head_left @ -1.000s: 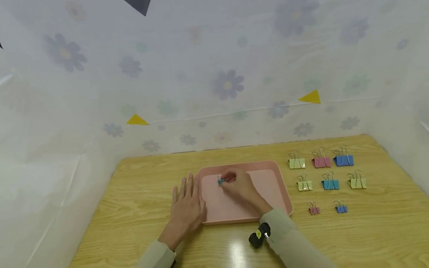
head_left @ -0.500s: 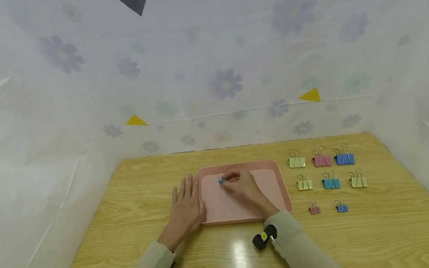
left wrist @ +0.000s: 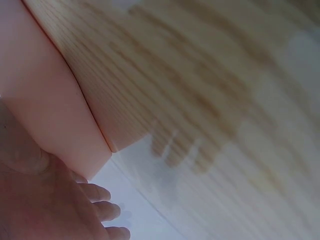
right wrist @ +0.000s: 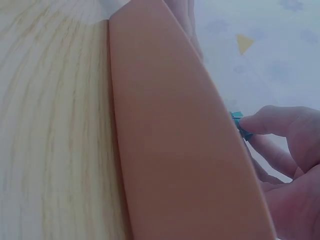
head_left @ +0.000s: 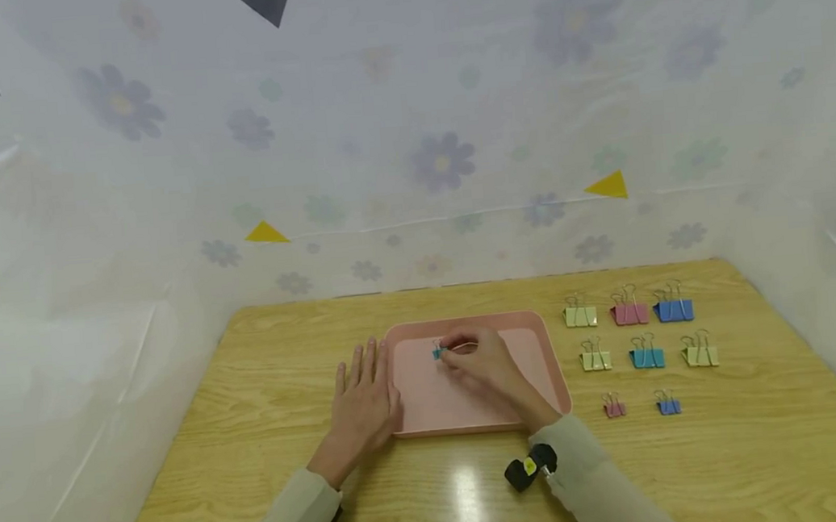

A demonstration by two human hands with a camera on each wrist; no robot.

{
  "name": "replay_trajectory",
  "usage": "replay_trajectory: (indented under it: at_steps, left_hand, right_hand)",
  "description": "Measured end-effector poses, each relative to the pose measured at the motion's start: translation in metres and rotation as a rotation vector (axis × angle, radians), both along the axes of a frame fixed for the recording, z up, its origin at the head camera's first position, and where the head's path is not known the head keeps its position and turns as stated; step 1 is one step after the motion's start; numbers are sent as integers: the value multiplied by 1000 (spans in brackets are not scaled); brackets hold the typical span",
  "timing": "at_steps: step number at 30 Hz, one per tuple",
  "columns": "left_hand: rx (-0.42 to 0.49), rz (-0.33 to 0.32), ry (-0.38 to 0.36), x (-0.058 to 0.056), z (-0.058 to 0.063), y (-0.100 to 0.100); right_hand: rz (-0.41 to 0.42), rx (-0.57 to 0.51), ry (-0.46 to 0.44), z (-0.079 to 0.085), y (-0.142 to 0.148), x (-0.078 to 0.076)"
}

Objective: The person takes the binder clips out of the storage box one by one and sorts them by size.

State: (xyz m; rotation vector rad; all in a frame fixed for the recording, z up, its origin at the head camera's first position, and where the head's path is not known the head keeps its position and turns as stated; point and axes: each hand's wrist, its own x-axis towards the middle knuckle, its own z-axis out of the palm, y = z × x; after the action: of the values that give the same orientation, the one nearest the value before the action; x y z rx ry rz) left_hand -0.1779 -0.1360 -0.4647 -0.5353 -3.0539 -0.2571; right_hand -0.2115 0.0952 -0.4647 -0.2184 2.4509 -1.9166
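Over the pink tray point(head_left: 414, 411), my right hand point(head_left: 485, 363) pinches a small teal binder clip point(head_left: 438, 352) between thumb and fingers. The right wrist view shows the same teal binder clip point(right wrist: 241, 125) at the fingertips, just above the tray's wall point(right wrist: 170, 130), which hides its lower part. With fingers straight, my left hand point(head_left: 364, 402) lies at the tray's left side. In the left wrist view the left hand point(left wrist: 45, 205) is beside the tray's outer wall point(left wrist: 65, 110), its fingers extended.
Right of the tray, several binder clips stand in rows on the wooden table point(head_left: 255, 434). They include a large blue clip point(head_left: 674, 310), a pink clip point(head_left: 629, 313), a teal clip point(head_left: 647, 357) and a small blue clip point(head_left: 668, 407). A flowered sheet point(head_left: 380, 134) hangs behind.
My right hand has shifted slightly to the right within the tray, carrying the teal binder clip with it. The left hand has stayed in place.
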Motion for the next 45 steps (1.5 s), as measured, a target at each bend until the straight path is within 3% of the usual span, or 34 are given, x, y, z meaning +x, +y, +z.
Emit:
replay_trajectory:
  at_steps: [14,23,33,45]
  left_hand:
    - [-16,-2,3,-3,-9,3]
    - [-10,6,-4,0,-3,8]
    - [16,9,-8,-2,-2,6]
    - [16,20,10,0,2,8]
  right_hand:
    - [13,28,19,8,32,24]
    - [53,-21,184,9,58,37]
    - [5,-24,74,10,85,52]
    - [-9,41,109,12,110,71]
